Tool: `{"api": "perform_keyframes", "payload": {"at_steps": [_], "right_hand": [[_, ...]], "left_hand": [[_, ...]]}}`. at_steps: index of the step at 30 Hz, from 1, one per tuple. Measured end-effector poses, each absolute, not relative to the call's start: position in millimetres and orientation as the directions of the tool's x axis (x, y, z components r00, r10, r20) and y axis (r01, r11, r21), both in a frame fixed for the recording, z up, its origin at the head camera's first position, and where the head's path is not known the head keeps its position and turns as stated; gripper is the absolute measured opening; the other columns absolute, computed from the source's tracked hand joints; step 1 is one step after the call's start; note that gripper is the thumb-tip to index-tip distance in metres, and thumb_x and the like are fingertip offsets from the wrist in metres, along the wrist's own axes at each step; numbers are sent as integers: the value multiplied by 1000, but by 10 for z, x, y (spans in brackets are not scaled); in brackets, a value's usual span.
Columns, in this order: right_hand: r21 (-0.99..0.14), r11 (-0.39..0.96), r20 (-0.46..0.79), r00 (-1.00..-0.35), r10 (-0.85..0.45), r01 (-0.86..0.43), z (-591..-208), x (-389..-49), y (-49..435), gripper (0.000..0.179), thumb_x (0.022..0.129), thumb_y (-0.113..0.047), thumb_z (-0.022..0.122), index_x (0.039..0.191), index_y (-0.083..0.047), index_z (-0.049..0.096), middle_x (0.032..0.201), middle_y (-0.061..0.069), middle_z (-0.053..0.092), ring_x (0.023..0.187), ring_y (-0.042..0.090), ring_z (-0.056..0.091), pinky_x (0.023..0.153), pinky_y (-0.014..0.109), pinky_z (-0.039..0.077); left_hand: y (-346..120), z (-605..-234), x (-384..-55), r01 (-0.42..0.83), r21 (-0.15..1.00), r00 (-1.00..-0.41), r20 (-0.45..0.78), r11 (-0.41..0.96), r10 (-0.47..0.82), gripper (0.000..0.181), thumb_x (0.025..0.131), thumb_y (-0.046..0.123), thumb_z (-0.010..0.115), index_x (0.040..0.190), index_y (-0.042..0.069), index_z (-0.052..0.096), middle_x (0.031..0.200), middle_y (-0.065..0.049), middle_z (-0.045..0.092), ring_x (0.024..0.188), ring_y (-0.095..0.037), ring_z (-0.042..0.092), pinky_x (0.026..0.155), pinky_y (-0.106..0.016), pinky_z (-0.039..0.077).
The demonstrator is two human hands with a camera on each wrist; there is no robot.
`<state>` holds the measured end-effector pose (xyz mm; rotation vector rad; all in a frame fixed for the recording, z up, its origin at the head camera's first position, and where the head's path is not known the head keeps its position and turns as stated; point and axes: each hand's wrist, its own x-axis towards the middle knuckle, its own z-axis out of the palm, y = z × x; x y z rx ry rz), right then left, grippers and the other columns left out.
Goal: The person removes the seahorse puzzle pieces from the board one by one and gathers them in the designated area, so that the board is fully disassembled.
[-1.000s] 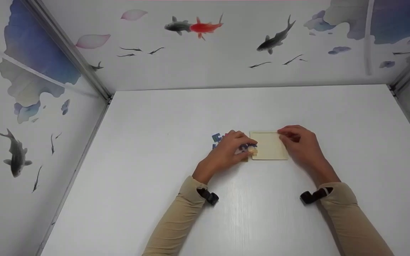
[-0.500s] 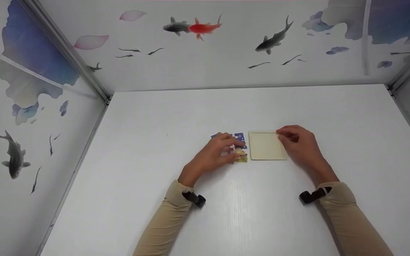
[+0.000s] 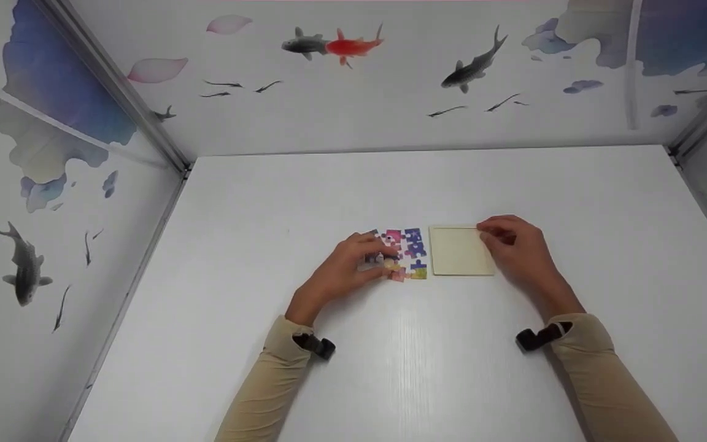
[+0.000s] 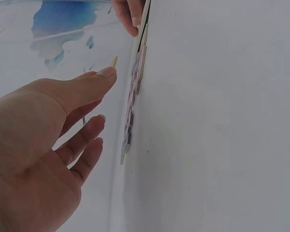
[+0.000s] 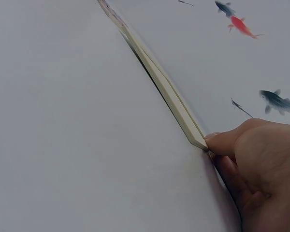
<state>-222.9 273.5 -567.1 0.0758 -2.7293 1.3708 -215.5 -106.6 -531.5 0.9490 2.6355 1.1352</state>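
Note:
My left hand [image 3: 348,265] pinches a jigsaw puzzle piece [image 4: 114,62] between thumb and fingers; in the left wrist view its edge juts past the thumb tip, raised above the table. Under and beside that hand lie several colourful puzzle pieces [image 3: 415,242], purple, pink and yellow-green, roughly grouped in a square and partly covered by the fingers. Just right of them is a shallow pale wooden puzzle tray [image 3: 461,252] with a thin raised rim and a bare base. At the tray's right side, my right hand [image 3: 518,248] holds its edge near the far corner, thumb on the rim.
The white table [image 3: 353,380] extends on all sides of the puzzle. White panels painted with fish [image 3: 473,64] border it at the back and left. A black wrist strap mount [image 3: 316,347] sits at the left cuff, with another on the right.
My left hand has moved left with the puzzle piece, from the tray's left edge to over the loose pieces, uncovering more of them. The right hand stays at the tray's edge.

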Motion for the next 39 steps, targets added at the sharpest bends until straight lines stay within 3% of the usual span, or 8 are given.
{"api": "perform_keyframes", "payload": {"at_steps": [9,19,26,39], "right_hand": [[-789,605,119,-993,-16,-105,-5669,-2239,2742,22,105,-18,72,126,-20,80,130,2,71,108,16,65,88,11,48],[-779,619,109,-994,-18,-97,-5651,-2240,2748,22,106,-19,71,127,-20,80,130,1,71,109,17,65,87,10,48],[-795,598,114,-993,-11,-98,-5671,-2235,2732,22,106,-19,72,126,-21,80,128,0,72,106,16,65,85,12,49],[-808,583,103,-995,5,-81,-5655,-2219,2717,20,106,-21,72,124,-22,80,126,0,72,104,16,64,84,12,49]], "left_hand": [[-1303,-5353,-2120,515,680,-788,137,522,600,23,99,19,82,122,20,79,120,4,76,117,-19,65,107,-42,55],[-1416,-5351,-2133,515,649,-784,93,560,613,22,98,20,83,120,19,82,121,5,80,114,-19,65,105,-42,53],[-1385,-5349,-2139,570,592,-757,108,570,644,18,96,19,84,114,15,85,112,0,82,107,-22,66,99,-44,54],[-1374,-5342,-2137,596,536,-752,114,597,649,19,98,20,82,116,15,85,118,-3,81,113,-24,67,102,-45,54]]}}
